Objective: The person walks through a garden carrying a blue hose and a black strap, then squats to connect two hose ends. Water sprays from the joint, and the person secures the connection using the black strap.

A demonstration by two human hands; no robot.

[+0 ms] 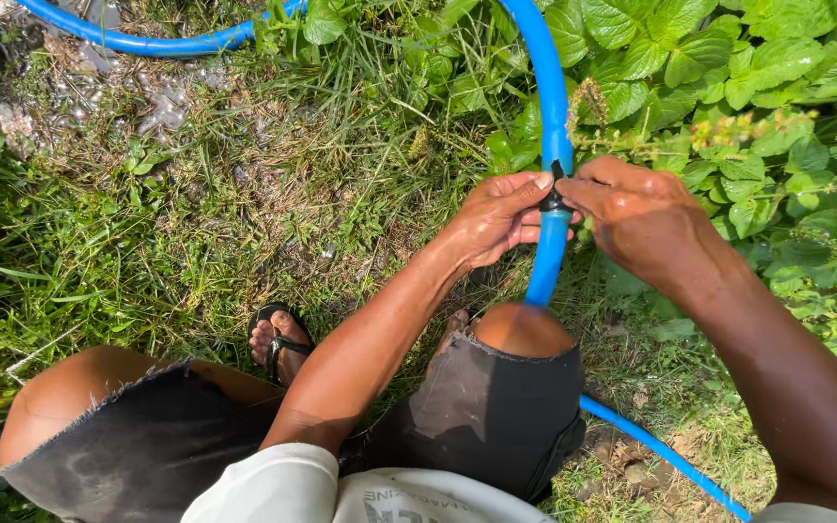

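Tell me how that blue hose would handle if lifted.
The blue hose sweeps in wide curves across the grass, so it probably bends without going limp. It looks smooth, maybe slippery. Both the left hand and right hand grip it.

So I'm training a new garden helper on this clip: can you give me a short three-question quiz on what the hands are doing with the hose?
1. True or false: both hands meet at a small black fitting on the blue hose.
2. What does the hose pass behind lower down? A) a bucket B) the person's knee C) a wall
3. What footwear shows on the grass?

Key:
1. True: the left hand and right hand pinch it from either side.
2. B, the knee.
3. A black flip-flop.
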